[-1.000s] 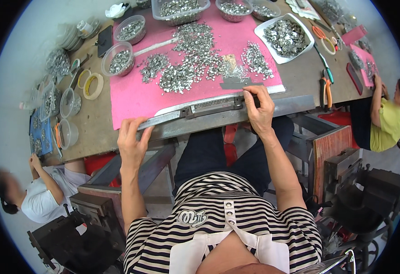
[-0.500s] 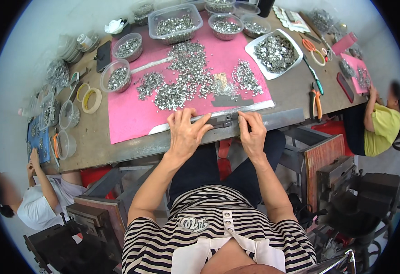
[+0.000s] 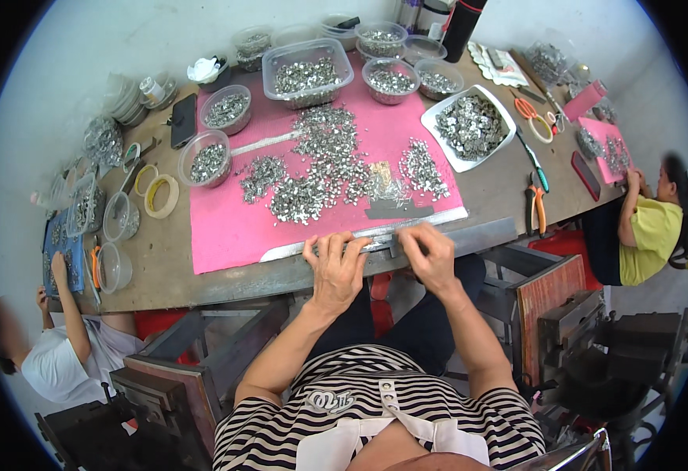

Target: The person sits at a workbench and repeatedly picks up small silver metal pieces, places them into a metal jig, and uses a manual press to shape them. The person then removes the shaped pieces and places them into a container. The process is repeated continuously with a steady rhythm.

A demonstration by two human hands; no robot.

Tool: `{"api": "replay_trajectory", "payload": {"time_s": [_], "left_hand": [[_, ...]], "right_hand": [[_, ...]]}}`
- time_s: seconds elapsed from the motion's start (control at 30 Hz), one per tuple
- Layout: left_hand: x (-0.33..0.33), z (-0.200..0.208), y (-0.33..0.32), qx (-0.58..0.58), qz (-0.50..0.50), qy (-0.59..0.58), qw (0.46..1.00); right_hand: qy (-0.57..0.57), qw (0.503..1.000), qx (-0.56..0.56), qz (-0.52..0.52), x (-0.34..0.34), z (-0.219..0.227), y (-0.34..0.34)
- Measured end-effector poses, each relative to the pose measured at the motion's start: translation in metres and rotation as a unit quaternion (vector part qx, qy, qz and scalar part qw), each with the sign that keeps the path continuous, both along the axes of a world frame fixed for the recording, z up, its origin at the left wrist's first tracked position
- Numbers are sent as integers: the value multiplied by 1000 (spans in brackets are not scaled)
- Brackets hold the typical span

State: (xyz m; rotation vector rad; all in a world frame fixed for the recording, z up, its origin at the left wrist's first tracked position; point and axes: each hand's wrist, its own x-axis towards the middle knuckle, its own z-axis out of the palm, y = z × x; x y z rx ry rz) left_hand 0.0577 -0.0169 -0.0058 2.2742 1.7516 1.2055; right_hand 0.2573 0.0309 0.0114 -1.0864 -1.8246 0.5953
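At the table's front edge, my left hand (image 3: 334, 271) is closed with thumb and bent fingers at the left end of a narrow metal bar (image 3: 381, 242). Close beside it, my right hand (image 3: 430, 255) is curled over the bar's right end, its fingertips pinched together; whatever they hold is hidden. Beyond my hands, heaps of small silvery metal pieces (image 3: 305, 196) lie on a pink mat (image 3: 226, 228). A dark grey strip (image 3: 399, 210) and a small patch of gold-coloured pieces (image 3: 378, 174) lie near the mat's front.
A clear rectangular tub (image 3: 307, 94), several round tubs and a white dish (image 3: 446, 153) of metal pieces stand behind. Orange-handled pliers (image 3: 536, 208) lie right; tape rolls (image 3: 161, 196) lie left. One person (image 3: 69, 345) sits at left, another (image 3: 650, 220) at right.
My right hand has turned and moved in over the bar, its fingers more curled. My left hand's fingers have drawn closer together on the bar. The whole view has shifted slightly.
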Motion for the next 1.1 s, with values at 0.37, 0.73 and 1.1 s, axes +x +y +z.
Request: {"api": "replay_trajectory", "payload": {"time_s": [0.37, 0.73, 1.1], "left_hand": [[-51, 14, 174, 43, -47, 57, 996], [-65, -2, 234, -34, -7, 55, 998], [-63, 38, 141, -53, -141, -75, 986]], "right_hand": [[-136, 987, 78, -48, -59, -16, 212], [-256, 955, 140, -53, -61, -27, 224], [-35, 988, -133, 72, -18, 28, 73]]}}
